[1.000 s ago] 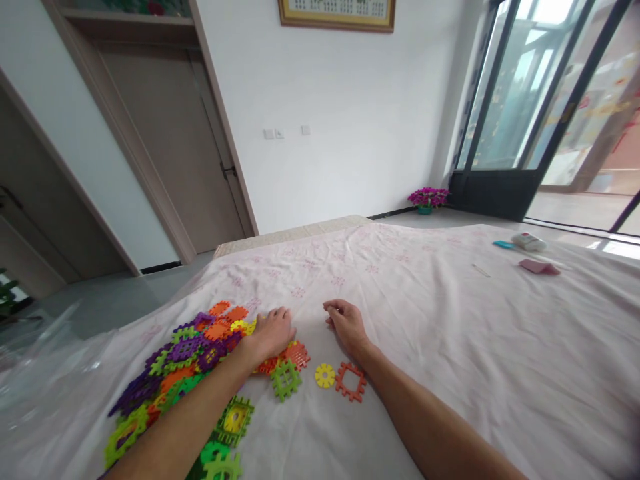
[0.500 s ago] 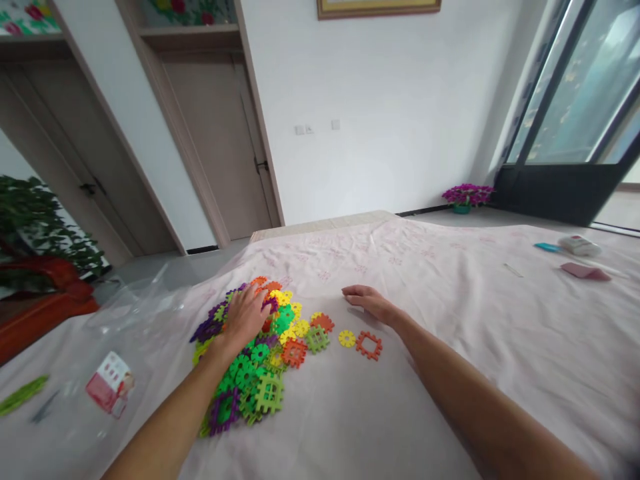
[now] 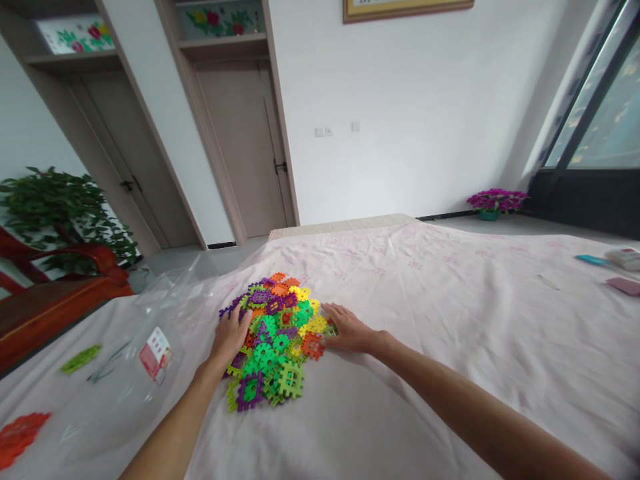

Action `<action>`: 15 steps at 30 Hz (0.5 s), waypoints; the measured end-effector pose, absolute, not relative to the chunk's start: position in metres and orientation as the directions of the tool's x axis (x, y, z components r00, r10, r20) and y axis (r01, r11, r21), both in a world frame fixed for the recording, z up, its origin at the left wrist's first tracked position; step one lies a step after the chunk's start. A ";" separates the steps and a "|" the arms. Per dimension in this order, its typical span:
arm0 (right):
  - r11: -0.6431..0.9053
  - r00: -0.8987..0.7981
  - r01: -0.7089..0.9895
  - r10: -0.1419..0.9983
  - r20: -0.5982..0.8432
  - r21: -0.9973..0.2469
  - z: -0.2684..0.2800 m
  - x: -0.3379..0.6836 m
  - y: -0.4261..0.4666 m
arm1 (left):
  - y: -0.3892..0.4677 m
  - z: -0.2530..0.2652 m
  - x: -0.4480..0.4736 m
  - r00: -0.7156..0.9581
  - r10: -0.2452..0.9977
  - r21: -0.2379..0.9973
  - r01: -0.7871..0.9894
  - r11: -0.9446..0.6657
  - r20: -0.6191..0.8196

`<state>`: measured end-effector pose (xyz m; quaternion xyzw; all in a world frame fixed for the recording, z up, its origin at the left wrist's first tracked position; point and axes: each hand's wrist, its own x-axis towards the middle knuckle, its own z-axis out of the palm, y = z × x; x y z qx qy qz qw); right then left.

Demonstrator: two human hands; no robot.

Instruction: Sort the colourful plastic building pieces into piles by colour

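A heap of flat plastic interlocking pieces (image 3: 267, 347) in green, purple, yellow and orange lies on the pale pink cloth, some notched squares and some flower-like discs. Against the heap's left side rests my left hand (image 3: 233, 333), its fingers apart. On the right side my right hand (image 3: 347, 328) is cupped with fingers stretched, touching the edge pieces. An orange square piece (image 3: 313, 346) and a yellow disc (image 3: 319, 325) sit beside its fingertips. Part of a green piece is hidden under the right hand.
A clear plastic bag (image 3: 135, 373) with a red and white label lies left of the heap. A green piece (image 3: 81, 359) and a red piece (image 3: 23, 437) are farther left. A pink item (image 3: 624, 287) and a blue item (image 3: 593, 260) lie far right. A wooden chair (image 3: 100, 267) stands at left.
My right hand has swept left, and the loose pieces on that side are now against the heap. My left hand has moved off the heap's top to its left edge. The view has shifted left.
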<state>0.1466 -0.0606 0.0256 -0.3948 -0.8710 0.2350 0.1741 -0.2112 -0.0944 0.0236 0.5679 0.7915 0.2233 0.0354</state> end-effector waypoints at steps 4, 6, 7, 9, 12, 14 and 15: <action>0.547 -0.605 0.616 0.789 0.105 -0.567 0.027 0.105 -0.054 | -0.094 0.026 -0.205 -0.400 0.897 0.455 0.845 0.282 0.187; 0.504 -0.572 0.638 0.816 0.078 -0.582 0.029 0.086 -0.051 | -0.093 0.030 -0.200 -0.423 0.894 0.493 0.815 0.303 0.150; 0.483 -0.556 0.645 0.828 0.070 -0.592 0.030 0.078 -0.051 | -0.093 0.032 -0.196 -0.421 0.897 0.518 0.802 0.298 0.135; 0.442 -0.514 0.648 0.855 0.072 -0.621 0.033 0.063 -0.052 | -0.092 0.035 -0.188 -0.391 0.912 0.578 0.775 0.256 0.120; 0.395 -0.440 0.602 0.889 0.124 -0.694 0.036 0.047 -0.057 | -0.089 0.037 -0.174 -0.348 0.930 0.650 0.735 0.192 0.118; 0.381 -0.404 0.510 0.898 0.176 -0.771 0.037 0.038 -0.061 | -0.086 0.038 -0.166 -0.335 0.934 0.684 0.710 0.164 0.124; 0.364 -0.383 0.447 0.903 0.194 -0.817 0.038 0.034 -0.063 | -0.084 0.038 -0.163 -0.330 0.935 0.705 0.693 0.150 0.126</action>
